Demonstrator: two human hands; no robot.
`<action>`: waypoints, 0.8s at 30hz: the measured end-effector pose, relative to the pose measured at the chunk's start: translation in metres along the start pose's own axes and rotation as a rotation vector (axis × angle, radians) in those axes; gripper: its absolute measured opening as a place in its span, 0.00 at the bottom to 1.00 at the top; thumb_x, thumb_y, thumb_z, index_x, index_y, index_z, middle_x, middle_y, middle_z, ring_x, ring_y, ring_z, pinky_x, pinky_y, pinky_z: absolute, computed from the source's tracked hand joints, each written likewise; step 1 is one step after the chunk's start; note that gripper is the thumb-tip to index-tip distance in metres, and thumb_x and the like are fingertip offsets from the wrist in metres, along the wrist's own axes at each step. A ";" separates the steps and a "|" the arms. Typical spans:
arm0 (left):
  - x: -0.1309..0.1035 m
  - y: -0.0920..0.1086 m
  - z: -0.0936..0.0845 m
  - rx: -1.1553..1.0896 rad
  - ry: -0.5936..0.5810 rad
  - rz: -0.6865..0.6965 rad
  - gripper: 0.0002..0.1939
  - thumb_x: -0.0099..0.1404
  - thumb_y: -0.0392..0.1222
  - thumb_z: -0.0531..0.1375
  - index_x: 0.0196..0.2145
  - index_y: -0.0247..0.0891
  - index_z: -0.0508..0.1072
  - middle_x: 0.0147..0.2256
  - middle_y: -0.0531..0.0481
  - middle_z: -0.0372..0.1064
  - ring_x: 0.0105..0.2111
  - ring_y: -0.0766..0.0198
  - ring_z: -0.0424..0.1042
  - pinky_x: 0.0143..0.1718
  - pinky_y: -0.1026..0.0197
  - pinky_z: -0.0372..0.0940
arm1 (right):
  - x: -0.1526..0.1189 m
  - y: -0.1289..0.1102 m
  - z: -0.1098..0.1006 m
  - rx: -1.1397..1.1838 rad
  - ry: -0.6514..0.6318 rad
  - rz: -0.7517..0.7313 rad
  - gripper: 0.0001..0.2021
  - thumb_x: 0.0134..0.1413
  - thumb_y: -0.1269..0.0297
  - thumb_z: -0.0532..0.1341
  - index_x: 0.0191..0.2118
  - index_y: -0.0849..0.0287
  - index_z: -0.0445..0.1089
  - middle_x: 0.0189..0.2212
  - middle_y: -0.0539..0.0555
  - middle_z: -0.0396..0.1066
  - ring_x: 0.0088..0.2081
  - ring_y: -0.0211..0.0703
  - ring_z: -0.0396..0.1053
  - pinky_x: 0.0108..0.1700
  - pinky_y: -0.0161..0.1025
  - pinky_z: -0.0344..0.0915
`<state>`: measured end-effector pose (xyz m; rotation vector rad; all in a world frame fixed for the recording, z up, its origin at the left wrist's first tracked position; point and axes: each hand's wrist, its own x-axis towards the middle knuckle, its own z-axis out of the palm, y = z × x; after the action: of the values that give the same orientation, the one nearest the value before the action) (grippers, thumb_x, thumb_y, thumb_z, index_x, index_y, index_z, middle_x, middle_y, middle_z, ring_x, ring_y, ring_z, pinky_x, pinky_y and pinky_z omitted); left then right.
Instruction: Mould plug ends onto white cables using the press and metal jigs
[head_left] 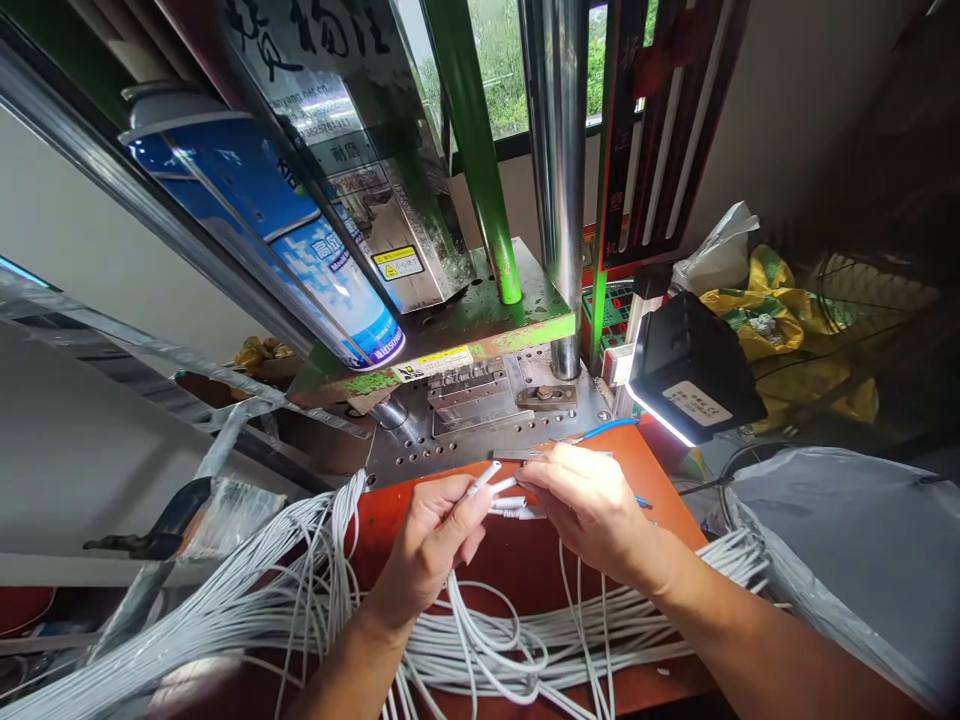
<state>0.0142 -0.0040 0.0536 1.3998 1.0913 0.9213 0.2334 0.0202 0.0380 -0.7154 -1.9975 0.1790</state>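
My left hand (439,535) is closed around several white cable ends (484,478), one of which sticks up past the thumb. Close beside it, my right hand (581,500) pinches the tip of another white cable at the fingertips. More cable ends with dark markings lie between the two hands. From below my hands the white cables (480,640) loop down to a large bundle across the orange table (382,530). Just beyond the hands stands a press with a metal mould (469,400) on its drilled base plate.
A blue spray can (262,230) hangs at the press's upper left. A lit black lamp (694,370) stands right of the mould. Blue-handled pliers (607,428) lie at the table's back edge. A bag-lined bin (840,540) is at the right; a clamp (157,525) is at the left.
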 end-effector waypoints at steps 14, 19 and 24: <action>0.000 0.000 -0.003 -0.004 -0.028 0.051 0.18 0.73 0.54 0.60 0.36 0.35 0.78 0.16 0.58 0.56 0.18 0.71 0.50 0.22 0.61 0.46 | 0.008 0.028 -0.006 0.474 0.132 0.599 0.11 0.65 0.63 0.59 0.29 0.55 0.65 0.23 0.48 0.66 0.26 0.40 0.65 0.28 0.37 0.65; 0.002 -0.006 -0.010 0.045 -0.089 0.068 0.18 0.75 0.52 0.59 0.32 0.36 0.74 0.19 0.57 0.57 0.19 0.71 0.53 0.24 0.62 0.49 | 0.010 0.009 -0.008 0.510 0.018 0.357 0.15 0.69 0.63 0.59 0.28 0.55 0.64 0.27 0.48 0.68 0.29 0.38 0.66 0.32 0.37 0.66; 0.003 -0.002 -0.012 0.144 -0.098 0.086 0.18 0.75 0.51 0.58 0.33 0.37 0.76 0.19 0.56 0.58 0.21 0.69 0.55 0.26 0.62 0.51 | 0.005 0.001 -0.007 0.290 -0.042 0.053 0.07 0.71 0.70 0.57 0.49 0.58 0.71 0.41 0.56 0.75 0.41 0.43 0.71 0.43 0.41 0.71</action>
<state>0.0034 0.0026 0.0528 1.6040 1.0468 0.8400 0.2379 0.0226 0.0447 -0.5808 -1.9402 0.5076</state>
